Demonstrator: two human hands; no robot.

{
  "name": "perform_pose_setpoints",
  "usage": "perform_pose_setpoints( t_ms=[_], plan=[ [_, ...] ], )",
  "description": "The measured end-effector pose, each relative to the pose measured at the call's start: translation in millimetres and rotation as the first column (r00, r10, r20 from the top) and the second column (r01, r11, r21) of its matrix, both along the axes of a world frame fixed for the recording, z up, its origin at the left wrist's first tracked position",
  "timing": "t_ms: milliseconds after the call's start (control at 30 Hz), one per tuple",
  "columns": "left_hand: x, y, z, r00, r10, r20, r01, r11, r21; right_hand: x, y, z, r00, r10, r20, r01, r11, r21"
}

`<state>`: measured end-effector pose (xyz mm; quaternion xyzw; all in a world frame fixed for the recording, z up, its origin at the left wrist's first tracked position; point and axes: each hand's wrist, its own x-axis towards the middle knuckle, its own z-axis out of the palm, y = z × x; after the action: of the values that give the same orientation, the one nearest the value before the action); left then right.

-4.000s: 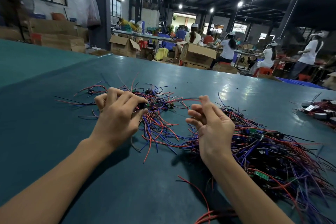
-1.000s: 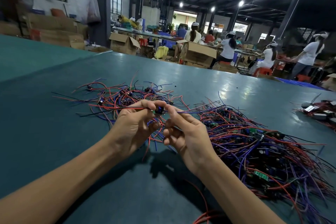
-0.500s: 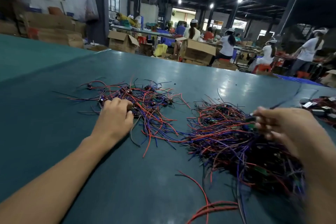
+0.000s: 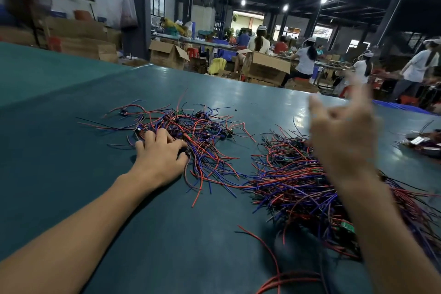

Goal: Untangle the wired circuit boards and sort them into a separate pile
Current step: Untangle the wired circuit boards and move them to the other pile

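Your left grip [image 4: 160,157] rests curled on the sorted pile [image 4: 198,131] at the worktop's [image 4: 59,162] left; if it pinches anything, I cannot tell. Your right grip [image 4: 343,136] hangs wide, empty, above the tangled heap [image 4: 293,181] nearer the right edge: take one circuit board [image 4: 347,227], pull slowly.

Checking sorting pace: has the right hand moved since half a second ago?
Yes. The right hand has lifted up off the tangled pile and now hangs blurred above it, fingers spread.
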<state>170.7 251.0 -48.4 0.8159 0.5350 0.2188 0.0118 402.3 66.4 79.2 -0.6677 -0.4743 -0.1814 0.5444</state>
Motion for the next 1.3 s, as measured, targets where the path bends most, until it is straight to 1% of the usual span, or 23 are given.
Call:
perform_pose_setpoints(
  t_ms=[67, 133, 200, 300, 367, 433, 500, 600, 667, 700, 733, 767, 800, 833, 867, 900, 1000, 1033, 1100, 1167, 1200, 1233, 1300],
  plan=[
    [-2.4, -1.6, 0.5, 0.999, -0.031, 0.007, 0.031, 0.997, 0.066, -31.8, 23.8, -18.4, 0.967, 0.149, 0.205, -0.113, 0.978, -0.177],
    [-4.0, -6.4, 2.5, 0.997, -0.079, 0.011, 0.076, 0.983, 0.165, -50.6, 33.6, -50.2, 0.911, 0.218, 0.351, -0.091, 0.934, -0.344],
    [-2.9, -12.0, 6.7, 0.991, -0.128, 0.024, 0.118, 0.962, 0.247, -61.6, 30.8, -75.3, 0.858, 0.236, 0.456, -0.09, 0.943, -0.32],
    [1.2, -21.4, 16.0, 0.976, -0.185, 0.118, 0.131, 0.922, 0.365, -62.5, 28.4, -93.3, 0.817, 0.302, 0.492, -0.207, 0.949, -0.24],
    [3.9, -28.1, 22.3, 0.94, -0.264, 0.217, 0.155, 0.896, 0.417, -58.5, 25.6, -96.1, 0.82, 0.37, 0.438, -0.29, 0.927, -0.239],
    [5.1, -35.2, 28.3, 0.885, -0.384, 0.264, 0.224, 0.848, 0.481, -54.3, 24.5, -97.0, 0.838, 0.402, 0.37, -0.329, 0.912, -0.245],
    [5.4, -41.1, 32.2, 0.834, -0.484, 0.265, 0.273, 0.779, 0.564, -52.4, 24.4, -97.6, 0.86, 0.419, 0.292, -0.36, 0.903, -0.234],
    [6.7, -49.9, 37.8, 0.788, -0.569, 0.238, 0.284, 0.677, 0.679, -49.8, 27.6, -97.2, 0.879, 0.44, 0.182, -0.394, 0.887, -0.239],
    [7.0, -52.4, 40.0, 0.782, -0.588, 0.208, 0.301, 0.648, 0.7, -50.4, 29.3, -98.6, 0.881, 0.469, 0.056, -0.439, 0.857, -0.269],
    [6.9, -52.6, 40.7, 0.793, -0.579, 0.191, 0.311, 0.654, 0.69, -52.2, 29.5, -98.8, 0.874, 0.484, -0.043, -0.476, 0.835, -0.276],
    [6.9, -52.4, 40.8, 0.805, -0.563, 0.184, 0.318, 0.673, 0.667, -54.2, 29.3, -96.8, 0.843, 0.503, -0.192, -0.538, 0.801, -0.263],
    [7.1, -52.0, 40.4, 0.812, -0.551, 0.192, 0.325, 0.7, 0.635, -56.9, 29.3, -93.3, 0.755, 0.522, -0.397, -0.625, 0.756, -0.195],
    [6.9, -51.5, 39.8, 0.813, -0.544, 0.207, 0.335, 0.728, 0.599, -59.3, 30.0, -90.8, 0.6, 0.526, -0.602, -0.7, 0.709, -0.078],
    [6.5, -51.3, 39.4, 0.812, -0.54, 0.219, 0.346, 0.749, 0.565, -60.8, 29.9, -88.7, 0.434, 0.508, -0.744, -0.736, 0.676, 0.032],
    [5.7, -51.2, 39.2, 0.815, -0.536, 0.222, 0.355, 0.763, 0.541, -62.4, 29.8, -85.9, 0.304, 0.472, -0.828, -0.748, 0.656, 0.099],
    [4.4, -51.2, 39.2, 0.821, -0.527, 0.217, 0.357, 0.772, 0.526, -63.7, 28.6, -83.0, 0.229, 0.419, -0.879, -0.762, 0.639, 0.106],
    [1.8, -52.7, 40.4, 0.856, -0.468, 0.22, 0.313, 0.807, 0.5, -59.7, 24.1, -74.0, 0.141, 0.226, -0.964, -0.845, 0.534, 0.001],
    [1.4, -53.1, 40.7, 0.864, -0.447, 0.233, 0.294, 0.822, 0.487, -56.7, 23.1, -70.4, 0.087, 0.171, -0.981, -0.871, 0.49, 0.008],
    [2.0, -53.8, 40.5, 0.868, -0.436, 0.237, 0.289, 0.832, 0.474, -51.1, 20.7, -64.3, -0.057, 0.144, -0.988, -0.889, 0.442, 0.116],
    [2.6, -53.8, 38.9, 0.864, -0.451, 0.223, 0.299, 0.817, 0.493, -54.5, 19.3, -62.9, -0.179, 0.222, -0.958, -0.855, 0.447, 0.264],
    [2.7, -53.1, 38.5, 0.86, -0.457, 0.226, 0.299, 0.811, 0.503, -57.9, 20.5, -65.2, -0.214, 0.283, -0.935, -0.821, 0.465, 0.329],
    [2.3, -52.3, 38.5, 0.854, -0.464, 0.236, 0.296, 0.806, 0.513, -60.4, 22.2, -69.8, -0.215, 0.353, -0.911, -0.783, 0.495, 0.377],
    [2.0, -52.0, 38.6, 0.823, -0.499, 0.272, 0.301, 0.788, 0.537, -64.5, 25.8, -79.4, -0.125, 0.467, -0.876, -0.725, 0.56, 0.402]
  ],
)
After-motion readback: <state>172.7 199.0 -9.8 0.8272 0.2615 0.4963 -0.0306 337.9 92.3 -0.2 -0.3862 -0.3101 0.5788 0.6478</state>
